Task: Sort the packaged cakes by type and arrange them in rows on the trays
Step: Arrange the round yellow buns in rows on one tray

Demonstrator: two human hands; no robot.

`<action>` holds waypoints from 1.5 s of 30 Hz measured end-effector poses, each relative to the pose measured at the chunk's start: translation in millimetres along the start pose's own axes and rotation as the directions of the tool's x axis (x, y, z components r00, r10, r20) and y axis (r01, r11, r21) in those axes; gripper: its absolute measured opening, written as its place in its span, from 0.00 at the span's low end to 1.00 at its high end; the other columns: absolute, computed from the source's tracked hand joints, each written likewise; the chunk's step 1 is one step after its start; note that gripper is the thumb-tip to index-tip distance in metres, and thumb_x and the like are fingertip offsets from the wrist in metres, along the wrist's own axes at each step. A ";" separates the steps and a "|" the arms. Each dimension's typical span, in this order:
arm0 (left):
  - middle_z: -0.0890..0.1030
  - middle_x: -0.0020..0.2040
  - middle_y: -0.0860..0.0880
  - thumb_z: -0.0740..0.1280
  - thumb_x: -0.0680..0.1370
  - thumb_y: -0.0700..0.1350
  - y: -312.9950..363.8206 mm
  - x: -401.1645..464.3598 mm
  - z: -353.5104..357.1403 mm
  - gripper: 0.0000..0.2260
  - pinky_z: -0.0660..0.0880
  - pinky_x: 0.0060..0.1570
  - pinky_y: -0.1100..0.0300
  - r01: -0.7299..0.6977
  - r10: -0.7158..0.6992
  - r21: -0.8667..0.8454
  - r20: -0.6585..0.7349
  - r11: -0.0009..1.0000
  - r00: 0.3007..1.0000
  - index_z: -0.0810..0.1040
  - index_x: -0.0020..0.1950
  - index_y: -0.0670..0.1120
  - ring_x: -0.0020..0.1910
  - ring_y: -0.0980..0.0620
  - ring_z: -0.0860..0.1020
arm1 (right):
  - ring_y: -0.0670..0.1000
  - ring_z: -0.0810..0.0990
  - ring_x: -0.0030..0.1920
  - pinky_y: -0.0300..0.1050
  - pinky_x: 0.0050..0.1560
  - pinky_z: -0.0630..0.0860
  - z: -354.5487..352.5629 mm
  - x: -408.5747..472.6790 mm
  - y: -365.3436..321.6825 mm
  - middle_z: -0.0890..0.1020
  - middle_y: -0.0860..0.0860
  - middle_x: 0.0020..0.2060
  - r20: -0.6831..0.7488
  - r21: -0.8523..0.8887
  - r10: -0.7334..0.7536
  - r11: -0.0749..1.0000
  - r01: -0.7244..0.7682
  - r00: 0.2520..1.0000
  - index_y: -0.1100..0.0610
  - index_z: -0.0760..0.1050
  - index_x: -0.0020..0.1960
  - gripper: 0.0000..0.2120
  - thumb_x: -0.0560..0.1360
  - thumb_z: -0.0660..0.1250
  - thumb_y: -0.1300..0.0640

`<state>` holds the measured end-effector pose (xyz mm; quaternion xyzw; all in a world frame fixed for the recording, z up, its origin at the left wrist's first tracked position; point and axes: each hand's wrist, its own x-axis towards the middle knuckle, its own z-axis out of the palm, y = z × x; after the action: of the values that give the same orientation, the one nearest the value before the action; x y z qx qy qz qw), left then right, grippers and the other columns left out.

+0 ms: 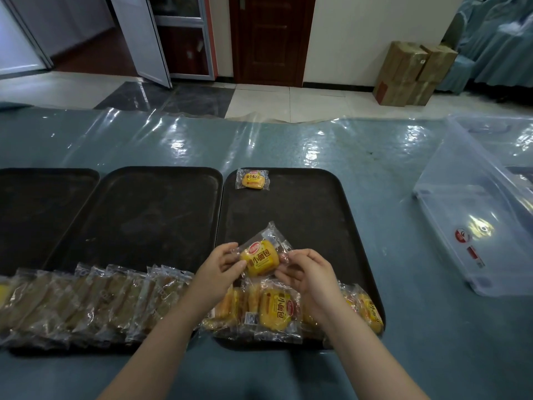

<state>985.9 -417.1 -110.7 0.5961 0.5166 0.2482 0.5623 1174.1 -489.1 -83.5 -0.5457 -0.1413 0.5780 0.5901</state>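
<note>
Yellow cake packet [261, 261] is pinched by both the left hand [220, 268] and right hand [307, 272] above the right tray [331, 226], where one cake [253, 179] sits placed; near-edge piles remain unsorted, so most work is left.

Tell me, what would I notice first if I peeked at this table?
First, the bright yellow cake in its clear crinkly wrapper, pinched between the left hand and the right hand over the right-most black plastic tray. Another yellow wrapped cake sits alone at that tray's far corner. A row of brownish wrapped cakes lines the near edge of the middle black tray.
</note>
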 end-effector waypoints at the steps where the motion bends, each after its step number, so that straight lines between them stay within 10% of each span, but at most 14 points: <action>1: 0.80 0.60 0.50 0.67 0.80 0.45 -1.7 2.0 2.3 0.18 0.79 0.54 0.57 0.019 -0.019 -0.039 0.003 0.999 1.000 0.69 0.69 0.52 0.57 0.54 0.80 | 0.58 0.85 0.46 0.52 0.51 0.83 -1.6 2.3 -1.5 0.84 0.61 0.44 -0.008 0.031 0.011 0.999 -0.011 1.000 0.64 0.76 0.49 0.01 0.78 0.65 0.66; 7: 0.84 0.53 0.47 0.65 0.81 0.41 3.3 20.4 21.4 0.09 0.81 0.51 0.56 0.126 -0.138 -0.283 -0.026 0.951 0.990 0.76 0.61 0.46 0.50 0.52 0.84 | 0.59 0.85 0.47 0.51 0.50 0.83 -6.9 20.4 -6.3 0.84 0.61 0.45 -0.052 0.104 0.033 0.994 -0.027 0.998 0.63 0.74 0.51 0.02 0.80 0.63 0.67; 21: 0.83 0.47 0.46 0.63 0.82 0.41 24.4 131.8 40.3 0.05 0.79 0.42 0.63 0.163 -0.157 -0.198 0.046 0.967 0.987 0.78 0.55 0.43 0.45 0.53 0.82 | 0.58 0.86 0.51 0.50 0.48 0.84 -21.5 107.9 -20.4 0.83 0.64 0.55 -0.198 0.329 0.151 0.941 -0.079 0.969 0.66 0.73 0.63 0.12 0.80 0.63 0.66; 27: 0.81 0.53 0.54 0.65 0.80 0.45 6.6 197.2 46.4 0.03 0.75 0.52 0.60 0.033 -0.035 0.173 0.005 0.984 0.999 0.78 0.53 0.51 0.54 0.55 0.78 | 0.59 0.84 0.52 0.48 0.44 0.83 -29.7 166.4 -29.5 0.82 0.63 0.53 -0.253 0.323 0.196 0.940 -0.108 0.948 0.67 0.72 0.63 0.12 0.80 0.61 0.68; 35: 0.50 0.81 0.50 0.53 0.81 0.61 -43.9 245.7 49.7 0.29 0.43 0.77 0.46 -0.189 0.161 0.871 0.128 0.455 0.979 0.53 0.80 0.54 0.80 0.48 0.46 | 0.57 0.84 0.52 0.47 0.47 0.83 -32.8 245.9 -47.3 0.82 0.61 0.53 -0.372 0.233 0.174 0.968 -0.089 0.912 0.65 0.72 0.64 0.13 0.81 0.60 0.67; 45: 0.48 0.82 0.50 0.43 0.79 0.65 -62.4 254.8 53.4 0.31 0.43 0.77 0.44 -0.188 0.232 0.906 0.103 0.380 0.967 0.48 0.81 0.57 0.80 0.48 0.46 | 0.57 0.83 0.48 0.48 0.51 0.82 -12.1 320.3 -63.1 0.81 0.61 0.49 -0.406 0.208 0.140 0.976 -0.058 0.903 0.67 0.70 0.66 0.14 0.81 0.57 0.69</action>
<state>1099.1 -221.5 -254.3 0.8601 0.4997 0.0089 0.1019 1310.5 -210.4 -185.5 -0.6039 0.0724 0.4880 0.6260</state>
